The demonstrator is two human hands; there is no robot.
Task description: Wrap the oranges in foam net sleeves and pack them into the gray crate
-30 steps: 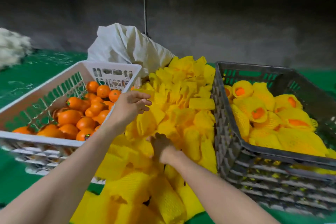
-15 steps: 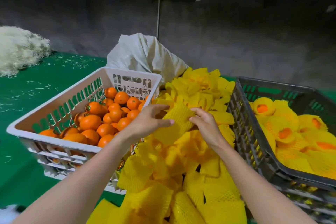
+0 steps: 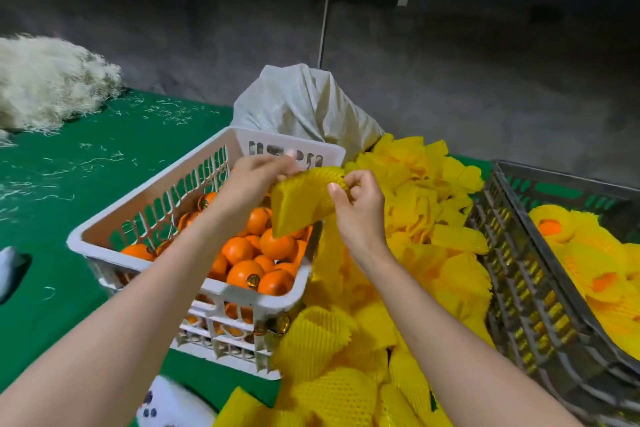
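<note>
Yellow foam sleeve point(image 3: 299, 208) over white basket point(image 3: 162, 208); left grip point(image 3: 254, 180), right grip point(image 3: 358, 204) both pinching its top.

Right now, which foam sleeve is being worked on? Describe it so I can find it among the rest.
Start at the white crate of oranges on the left. Above its right edge, one yellow foam sleeve is held up. Unlike the pile beside it, it is lifted clear, pinched between the left hand and right hand.
</note>
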